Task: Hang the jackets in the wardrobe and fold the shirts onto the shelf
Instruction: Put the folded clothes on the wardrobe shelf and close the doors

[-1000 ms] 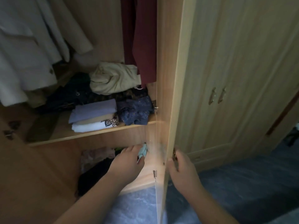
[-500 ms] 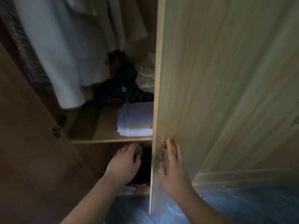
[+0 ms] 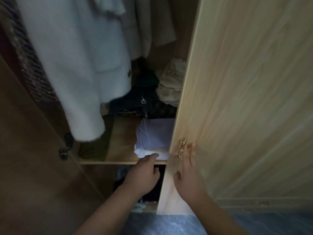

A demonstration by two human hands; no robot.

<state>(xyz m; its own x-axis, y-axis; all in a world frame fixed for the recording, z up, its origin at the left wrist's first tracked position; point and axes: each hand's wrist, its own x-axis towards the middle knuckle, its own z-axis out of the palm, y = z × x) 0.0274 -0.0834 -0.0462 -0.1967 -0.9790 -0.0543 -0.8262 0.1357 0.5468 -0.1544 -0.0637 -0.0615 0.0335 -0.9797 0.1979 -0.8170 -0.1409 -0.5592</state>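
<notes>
A white fluffy jacket (image 3: 81,68) hangs in the wardrobe, with a beige one (image 3: 152,28) behind it. On the wooden shelf (image 3: 122,143) lies a stack of folded shirts (image 3: 155,136), lilac on top and white below. My left hand (image 3: 144,173) is just below the shelf's front edge, fingers loosely curled, holding nothing. My right hand (image 3: 189,172) lies flat with spread fingers on the light wooden door (image 3: 237,99), right beside its gold handle (image 3: 181,147). The door hides the right part of the shelf.
Dark clothes (image 3: 140,99) and a crumpled beige garment (image 3: 171,85) sit at the back of the shelf. The left door (image 3: 33,167) stands open with a dark latch (image 3: 65,148). More clothes lie in the lower compartment (image 3: 149,197). Blue floor (image 3: 166,224) is below.
The right door has swung further across the opening, pushed by my right hand. My left hand rose from the lower compartment to the shelf's edge, and the view moved closer.
</notes>
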